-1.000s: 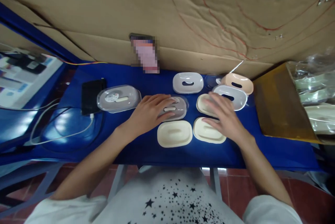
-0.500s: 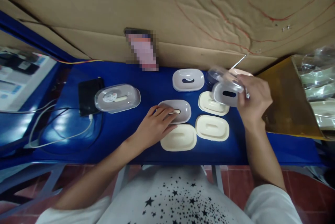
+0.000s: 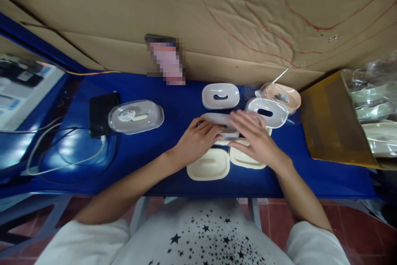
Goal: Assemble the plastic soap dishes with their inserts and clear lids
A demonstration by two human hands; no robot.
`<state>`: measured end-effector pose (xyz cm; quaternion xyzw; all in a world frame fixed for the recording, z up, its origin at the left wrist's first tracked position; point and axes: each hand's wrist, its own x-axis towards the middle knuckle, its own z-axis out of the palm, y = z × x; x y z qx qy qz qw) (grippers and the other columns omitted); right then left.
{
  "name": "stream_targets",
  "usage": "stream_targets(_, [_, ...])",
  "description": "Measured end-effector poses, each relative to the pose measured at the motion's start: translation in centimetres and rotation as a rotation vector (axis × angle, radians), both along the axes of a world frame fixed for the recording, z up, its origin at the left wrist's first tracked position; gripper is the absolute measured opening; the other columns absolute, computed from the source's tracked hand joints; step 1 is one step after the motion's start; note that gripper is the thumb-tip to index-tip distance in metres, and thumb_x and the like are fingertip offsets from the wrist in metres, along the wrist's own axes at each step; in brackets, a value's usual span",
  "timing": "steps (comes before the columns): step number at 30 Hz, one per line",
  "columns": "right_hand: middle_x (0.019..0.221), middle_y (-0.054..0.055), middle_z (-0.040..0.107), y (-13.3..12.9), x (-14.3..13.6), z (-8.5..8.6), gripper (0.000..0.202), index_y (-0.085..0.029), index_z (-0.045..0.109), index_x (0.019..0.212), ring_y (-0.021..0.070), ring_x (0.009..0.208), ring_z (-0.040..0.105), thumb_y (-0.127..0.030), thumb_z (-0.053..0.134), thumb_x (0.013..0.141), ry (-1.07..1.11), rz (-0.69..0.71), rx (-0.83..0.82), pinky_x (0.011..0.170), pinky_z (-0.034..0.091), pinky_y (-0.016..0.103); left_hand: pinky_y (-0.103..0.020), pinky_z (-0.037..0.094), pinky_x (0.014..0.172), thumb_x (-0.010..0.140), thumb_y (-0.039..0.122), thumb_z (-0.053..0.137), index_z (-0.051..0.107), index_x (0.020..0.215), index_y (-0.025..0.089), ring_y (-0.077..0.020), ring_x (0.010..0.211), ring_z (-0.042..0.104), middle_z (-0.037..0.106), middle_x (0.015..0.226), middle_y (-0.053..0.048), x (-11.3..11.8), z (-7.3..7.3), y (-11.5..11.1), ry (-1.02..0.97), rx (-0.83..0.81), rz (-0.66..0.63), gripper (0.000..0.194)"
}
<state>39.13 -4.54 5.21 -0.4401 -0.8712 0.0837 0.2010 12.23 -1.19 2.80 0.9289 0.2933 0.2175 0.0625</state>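
My left hand (image 3: 198, 139) is closed on a greyish-white oval dish (image 3: 214, 117), its fingers over the dish's middle. My right hand (image 3: 256, 137), slightly blurred, has its fingers stretched out over the dish's right end. Below my hands lie two cream oval pieces, one at the left (image 3: 208, 165) and one at the right (image 3: 245, 158); another cream edge shows under the dish. Behind them sit a white slotted dish (image 3: 221, 96), another slotted white dish (image 3: 273, 118) and a peach dish (image 3: 293, 96) with a clear cover over part of it.
A white dish with a clear cover (image 3: 136, 116) stands left, beside a black device (image 3: 101, 118) with a white cable. A phone-like object (image 3: 167, 60) leans on the cardboard wall. At right is an open cardboard box (image 3: 335, 120) with plastic-wrapped pieces.
My right hand has let go of the clear cover, now lying near the peach dish, and moved left to the greyish-white dish. My left hand and that dish have shifted right.
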Motion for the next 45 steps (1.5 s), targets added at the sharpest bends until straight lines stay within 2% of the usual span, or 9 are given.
stream_targets(4, [0.147,0.011,0.073,0.0,-2.3,-1.9,0.048,-0.024,0.059,0.155,0.0276,0.139,0.066,-0.045,0.058,0.112,-0.021,0.036,-0.04,0.129,0.036,0.055,-0.05,0.05,0.111,0.116,0.027,0.046,0.066,0.121,0.015,-0.0269,0.113,0.075,0.08,0.115,-0.011,0.8,-0.3,0.5,0.006,-0.033,-0.033,0.024])
stream_targets(8, [0.142,0.006,0.076,-0.2,-1.0,-0.7,0.037,-0.026,0.066,0.146,0.0241,0.137,0.068,-0.035,0.06,0.111,-0.001,0.025,0.087,0.126,0.039,0.049,-0.056,0.042,0.124,0.113,0.023,0.051,0.059,0.143,0.021,-0.0289,0.143,0.062,0.065,0.152,-0.016,-0.9,1.0,-0.4,-0.05,0.031,0.019,0.03])
stream_targets(13, [0.141,0.003,0.077,0.0,3.9,1.5,0.039,-0.035,0.069,0.143,0.0281,0.138,0.067,-0.032,0.071,0.104,-0.013,-0.244,0.302,0.124,0.04,0.053,-0.06,0.039,0.128,0.106,0.03,0.068,0.057,0.149,0.022,-0.0329,0.15,0.055,0.06,0.158,-0.016,-6.1,2.5,-5.6,-0.024,-0.1,-0.003,0.045])
stream_targets(18, [0.157,0.013,0.065,1.6,7.9,0.3,0.047,-0.029,0.065,0.152,0.0385,0.15,0.055,-0.042,0.066,0.107,-0.135,-0.501,0.409,0.124,0.037,0.063,-0.068,0.044,0.123,0.101,0.048,0.076,0.062,0.147,0.026,-0.0385,0.149,0.054,0.053,0.165,-0.018,-8.2,0.0,-10.7,0.16,-0.264,-0.144,0.053])
stream_targets(21, [0.166,0.014,0.055,1.1,5.6,0.2,0.056,-0.03,0.054,0.162,0.0416,0.157,0.045,-0.038,0.063,0.108,-0.148,-0.463,0.38,0.125,0.034,0.067,-0.063,0.05,0.117,0.104,0.035,0.072,0.064,0.145,0.027,-0.0382,0.148,0.054,0.053,0.164,-0.017,-7.5,-1.7,-11.3,0.137,-0.24,-0.047,0.042])
stream_targets(27, [0.154,0.006,0.068,-1.7,-2.6,-0.3,0.049,-0.029,0.053,0.161,0.0255,0.145,0.062,-0.032,0.056,0.113,-0.18,0.121,0.077,0.128,0.038,0.054,-0.059,0.054,0.112,0.107,0.033,0.066,0.064,0.145,0.026,-0.0371,0.148,0.054,0.055,0.162,-0.018,-4.5,-2.5,-10.2,0.071,-0.191,0.117,0.038])
stream_targets(35, [0.171,0.015,0.048,-4.3,-3.7,-2.0,0.067,-0.025,0.035,0.171,0.0341,0.16,0.044,-0.043,0.058,0.111,-0.228,-0.057,0.031,0.13,0.032,0.063,-0.059,0.053,0.115,0.108,0.03,0.062,0.061,0.148,0.021,-0.0387,0.15,0.053,0.052,0.164,-0.02,0.4,-2.3,-8.0,-0.057,-0.206,0.244,0.041])
stream_targets(42, [0.173,0.016,0.045,-4.2,-0.8,-3.5,0.069,-0.03,0.035,0.171,0.0364,0.16,0.045,-0.045,0.061,0.109,-0.191,-0.023,-0.032,0.128,0.034,0.068,-0.073,0.037,0.123,0.102,0.029,0.07,0.056,0.157,0.029,-0.0466,0.157,0.043,0.045,0.171,-0.018,-10.5,-0.1,-3.1,-0.119,0.046,0.632,0.057])
stream_targets(45, [0.173,0.015,0.045,-3.7,0.4,-2.6,0.068,-0.031,0.038,0.168,0.0369,0.161,0.043,-0.045,0.064,0.108,-0.138,-0.01,-0.049,0.127,0.036,0.067,-0.072,0.039,0.121,0.103,0.035,0.068,0.058,0.155,0.025,-0.0483,0.156,0.045,0.047,0.17,-0.02,-14.8,-0.2,-1.3,-0.02,0.021,0.628,0.054])
